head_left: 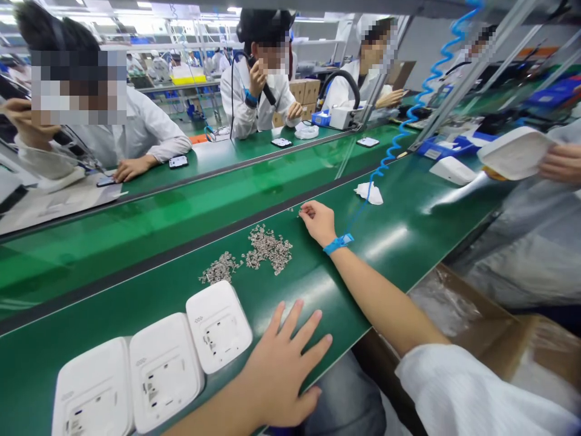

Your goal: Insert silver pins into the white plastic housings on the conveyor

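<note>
My left hand [284,369] lies with fingers spread over the green bench, right of three white plastic housings [219,327] set side by side. Past it, my right hand [318,221], with a blue wrist strap [338,243], is pinched at the far edge of the bench. Tiny metal pieces lie by its fingertips; whether one is between them is too small to tell. Two piles of small metal parts, a larger one [269,248] and a smaller one [221,268], sit left of my right hand, beyond the housings.
A crumpled white tissue [369,193] and a coiled blue cord [411,112] are beyond my right hand. At right a person's hand [563,162] holds a white housing [517,152]. Cardboard boxes [472,321] stand below the bench. People in white coats work across the green divider.
</note>
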The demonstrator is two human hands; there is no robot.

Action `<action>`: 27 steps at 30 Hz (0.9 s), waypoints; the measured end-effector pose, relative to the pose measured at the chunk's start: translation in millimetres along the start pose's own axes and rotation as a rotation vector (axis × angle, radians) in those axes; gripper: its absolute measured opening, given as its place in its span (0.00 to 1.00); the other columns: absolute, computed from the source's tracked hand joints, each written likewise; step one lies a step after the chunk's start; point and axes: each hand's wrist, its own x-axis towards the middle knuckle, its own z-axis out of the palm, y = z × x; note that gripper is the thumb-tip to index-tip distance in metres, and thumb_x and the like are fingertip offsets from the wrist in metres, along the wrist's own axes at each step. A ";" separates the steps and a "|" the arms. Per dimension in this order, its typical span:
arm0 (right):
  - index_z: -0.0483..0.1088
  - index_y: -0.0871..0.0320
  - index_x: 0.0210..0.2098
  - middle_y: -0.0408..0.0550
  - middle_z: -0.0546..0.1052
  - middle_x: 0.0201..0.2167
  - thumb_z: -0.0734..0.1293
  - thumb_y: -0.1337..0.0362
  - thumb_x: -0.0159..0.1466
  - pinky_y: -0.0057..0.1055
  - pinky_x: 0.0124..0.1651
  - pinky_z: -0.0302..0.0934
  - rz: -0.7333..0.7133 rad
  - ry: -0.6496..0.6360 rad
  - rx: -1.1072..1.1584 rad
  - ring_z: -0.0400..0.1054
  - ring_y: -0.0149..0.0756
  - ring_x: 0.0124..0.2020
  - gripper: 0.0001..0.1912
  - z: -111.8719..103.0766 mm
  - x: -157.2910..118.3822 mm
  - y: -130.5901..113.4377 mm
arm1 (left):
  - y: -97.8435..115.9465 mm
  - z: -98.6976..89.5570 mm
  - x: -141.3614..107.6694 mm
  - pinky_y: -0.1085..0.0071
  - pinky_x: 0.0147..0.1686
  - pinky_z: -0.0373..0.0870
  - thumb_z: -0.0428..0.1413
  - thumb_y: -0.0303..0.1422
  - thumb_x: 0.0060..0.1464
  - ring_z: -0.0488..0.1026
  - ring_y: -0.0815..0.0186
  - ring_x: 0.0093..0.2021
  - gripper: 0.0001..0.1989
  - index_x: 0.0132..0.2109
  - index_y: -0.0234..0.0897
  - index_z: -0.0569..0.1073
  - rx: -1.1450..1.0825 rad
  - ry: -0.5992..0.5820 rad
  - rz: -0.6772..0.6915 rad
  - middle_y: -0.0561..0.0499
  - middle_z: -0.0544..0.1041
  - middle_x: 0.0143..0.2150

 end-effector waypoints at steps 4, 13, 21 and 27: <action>0.71 0.58 0.34 0.49 0.78 0.32 0.66 0.63 0.58 0.32 0.39 0.69 0.012 0.087 0.079 0.73 0.35 0.34 0.06 -3.9 0.0 -5.0 | 0.0 0.5 -0.2 0.32 0.71 0.37 0.45 0.52 0.67 0.30 0.39 0.77 0.36 0.75 0.47 0.47 -0.005 -0.005 0.003 0.47 0.37 0.78; 0.71 0.57 0.30 0.49 0.77 0.35 0.67 0.61 0.61 0.34 0.42 0.71 -0.132 0.153 0.189 0.74 0.36 0.39 0.07 -6.0 -11.0 -24.3 | 0.2 0.6 -0.2 0.32 0.71 0.36 0.47 0.50 0.66 0.32 0.38 0.76 0.36 0.75 0.46 0.48 0.010 0.002 0.011 0.46 0.37 0.78; 0.74 0.57 0.31 0.45 0.78 0.32 0.70 0.63 0.60 0.33 0.38 0.69 -0.157 0.183 0.207 0.72 0.34 0.33 0.04 -10.1 -9.5 -28.1 | 1.5 0.8 -0.1 0.32 0.71 0.37 0.46 0.51 0.67 0.30 0.40 0.77 0.35 0.75 0.47 0.48 -0.005 -0.006 0.000 0.48 0.37 0.78; 0.77 0.56 0.35 0.46 0.80 0.34 0.70 0.62 0.62 0.34 0.40 0.68 -0.150 0.195 0.180 0.73 0.34 0.35 0.05 -14.3 -11.1 -36.5 | 0.2 0.9 0.0 0.32 0.71 0.38 0.45 0.51 0.67 0.30 0.39 0.77 0.35 0.75 0.46 0.49 -0.012 -0.008 -0.002 0.47 0.37 0.78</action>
